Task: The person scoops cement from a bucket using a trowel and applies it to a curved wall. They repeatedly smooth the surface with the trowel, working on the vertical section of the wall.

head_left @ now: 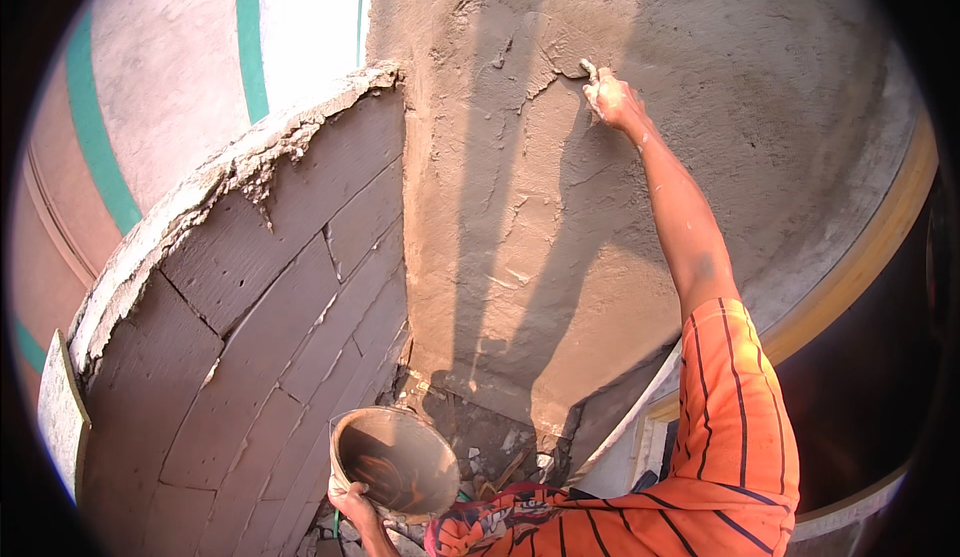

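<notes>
At the plastered wall, the right hand is clenched, contents unclear; the left hand grips a bucket.

There is 1 round bucket, held by its edge, low and in front of 1 big wall. The bucket is grey-brown and dirty. Its wide top is open, and the inside has muddy smears with orange-brown streaks. The wall stands tall and has brown plaster on it. Some parts look smooth, but bumps and wiggly ridges mark the middle.
</notes>
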The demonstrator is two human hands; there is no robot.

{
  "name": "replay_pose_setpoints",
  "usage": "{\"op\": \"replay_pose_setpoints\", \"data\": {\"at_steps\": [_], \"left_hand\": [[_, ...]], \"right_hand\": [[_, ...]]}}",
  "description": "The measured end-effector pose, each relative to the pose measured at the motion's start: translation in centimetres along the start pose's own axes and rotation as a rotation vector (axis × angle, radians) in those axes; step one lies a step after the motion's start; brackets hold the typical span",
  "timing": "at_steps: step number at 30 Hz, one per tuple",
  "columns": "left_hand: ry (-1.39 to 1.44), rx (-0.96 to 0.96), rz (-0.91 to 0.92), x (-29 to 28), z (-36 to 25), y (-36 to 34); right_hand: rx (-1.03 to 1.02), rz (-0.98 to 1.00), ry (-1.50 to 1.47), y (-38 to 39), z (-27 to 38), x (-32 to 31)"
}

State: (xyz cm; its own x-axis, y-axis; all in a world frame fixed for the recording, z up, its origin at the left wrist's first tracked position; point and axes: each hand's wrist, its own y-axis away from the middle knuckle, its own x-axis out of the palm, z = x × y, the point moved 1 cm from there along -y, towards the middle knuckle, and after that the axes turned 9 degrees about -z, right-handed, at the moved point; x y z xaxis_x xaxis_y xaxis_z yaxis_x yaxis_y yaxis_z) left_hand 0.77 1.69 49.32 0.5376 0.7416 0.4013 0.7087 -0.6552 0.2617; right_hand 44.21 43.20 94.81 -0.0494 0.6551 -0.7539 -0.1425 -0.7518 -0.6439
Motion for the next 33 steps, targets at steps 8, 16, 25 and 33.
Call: {"op": "replay_pose_setpoints", "data": {"at_steps": [8,16,25,33], "left_hand": [[-0.008,0.062,-0.072,-2.4,0.4,-0.5],[-0.1,0.044,-0.156,-5.3,1.3,-1.0],[-0.096,0.004,-0.057,-5.1,1.0,0.2],[-0.186,0.029,0.0,-1.9,1.3,0.7]], "right_hand": [[0.136,-0.411,-0.192,-3.1,-8.0,-5.9],[-0.022,0.014,0.082,3.4,-5.3,-2.8],[0.17,-0.571,-0.186,0.5,-16.6,-10.9],[-0.356,0.274,0.272,16.3,-14.0,2.5]]}}
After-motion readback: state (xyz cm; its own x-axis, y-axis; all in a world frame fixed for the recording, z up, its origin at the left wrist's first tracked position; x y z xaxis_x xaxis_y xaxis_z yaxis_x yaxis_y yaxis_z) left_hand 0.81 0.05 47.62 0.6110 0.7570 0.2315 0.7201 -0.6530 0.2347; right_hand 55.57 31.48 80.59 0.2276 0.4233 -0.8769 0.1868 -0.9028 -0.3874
